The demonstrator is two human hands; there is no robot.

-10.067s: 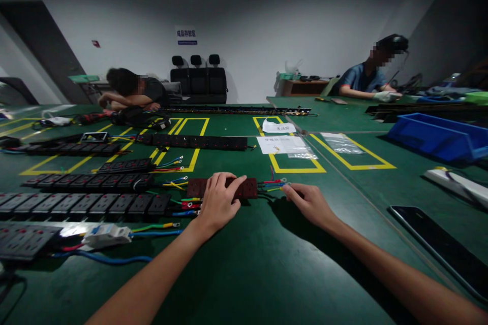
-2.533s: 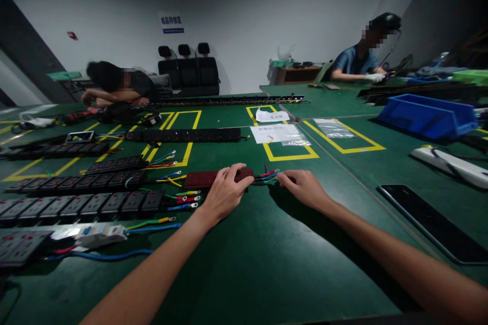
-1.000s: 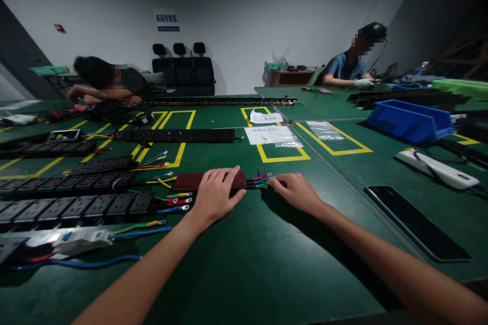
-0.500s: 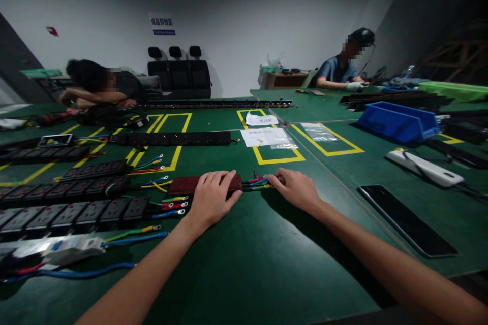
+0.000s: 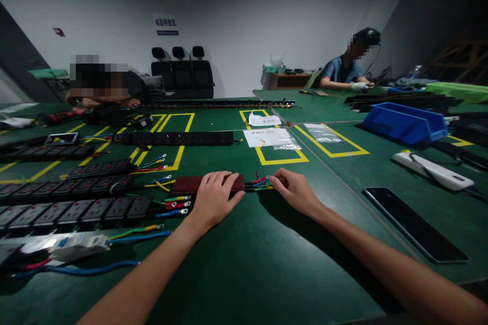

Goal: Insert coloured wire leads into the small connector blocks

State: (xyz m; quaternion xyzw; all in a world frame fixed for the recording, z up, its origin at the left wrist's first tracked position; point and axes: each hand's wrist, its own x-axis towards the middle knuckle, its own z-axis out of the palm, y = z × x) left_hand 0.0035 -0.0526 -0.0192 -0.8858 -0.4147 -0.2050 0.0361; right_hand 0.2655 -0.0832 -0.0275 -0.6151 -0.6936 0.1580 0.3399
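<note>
My left hand (image 5: 214,195) lies over a dark red socket strip (image 5: 185,186), its fingers across the top and its thumb along the near side. Coloured wires (image 5: 256,183) in red, blue and yellow-green come out of the strip's right end. At their tips, my right hand (image 5: 293,188) is closed in a pinch on the wire ends; the fingers partly hide what they grip. More wires (image 5: 162,183) with ring terminals stick out to the left of the red strip.
Several black socket strips (image 5: 80,213) with loose wires lie to the left. On the right are a phone (image 5: 414,223), a white device (image 5: 432,170) and a blue bin (image 5: 404,124). Papers (image 5: 265,137) lie ahead. Two people (image 5: 341,73) sit across the table.
The whole view has shifted slightly, so things appear a little further right. Both hands keep their places on the red strip and its wires.
</note>
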